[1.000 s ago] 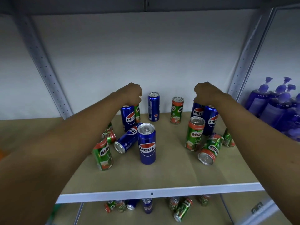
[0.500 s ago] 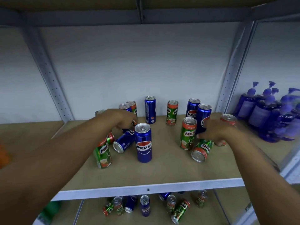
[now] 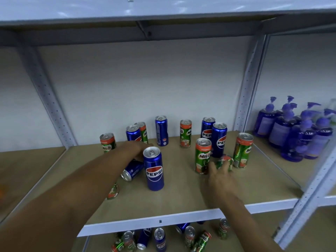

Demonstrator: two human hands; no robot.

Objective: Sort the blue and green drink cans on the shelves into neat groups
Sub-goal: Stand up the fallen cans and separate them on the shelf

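Blue Pepsi and green Milo cans stand mixed on the brown shelf (image 3: 181, 193). My left hand (image 3: 137, 150) reaches behind an upright Pepsi can (image 3: 154, 169), and its fingers curl over the far end of a blue can lying on its side (image 3: 131, 171). My right hand (image 3: 221, 176) has its fingers around a tipped green Milo can (image 3: 225, 160), between an upright Milo can (image 3: 202, 155) and another (image 3: 242, 150). At the back stand two Pepsi cans (image 3: 219, 139), a lone Pepsi (image 3: 161, 130) and a Milo (image 3: 185, 133). A green can (image 3: 112, 191) is partly hidden under my left forearm.
Purple pump bottles (image 3: 291, 128) fill the neighbouring bay to the right, past a grey upright post (image 3: 249, 91). A white front lip (image 3: 163, 221) edges the shelf. Several mixed cans (image 3: 160, 239) lie and stand on the shelf below. Another shelf sits close overhead.
Both hands have come down from the back cans to the fallen ones. The left now rests on the lying blue can and the right has closed on the tipped green can.
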